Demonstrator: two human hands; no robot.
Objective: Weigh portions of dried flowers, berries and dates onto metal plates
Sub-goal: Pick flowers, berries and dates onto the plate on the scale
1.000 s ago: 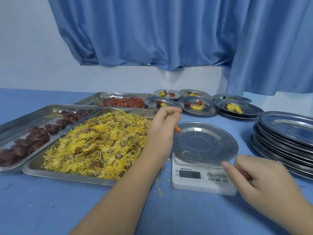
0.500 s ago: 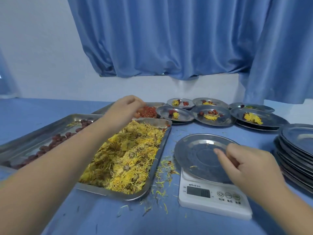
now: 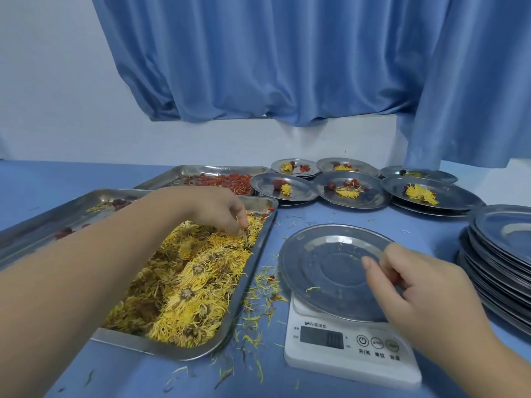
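On the kitchen scale (image 3: 350, 354), the metal plate (image 3: 324, 254) holds only stray petals. My left fingers (image 3: 242, 219) pinch dried chrysanthemums (image 3: 186, 282) in the tray (image 3: 260, 248); my right fingers (image 3: 371, 265) curl round a reddish fruit (image 3: 393, 278) above the plate. Several filled plates (image 3: 377, 193) sit behind; a stack of empty plates (image 3: 488, 271) waits.

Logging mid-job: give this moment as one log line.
left hand pinches dried flowers in tray | right hand holds red fruit over plate on scale
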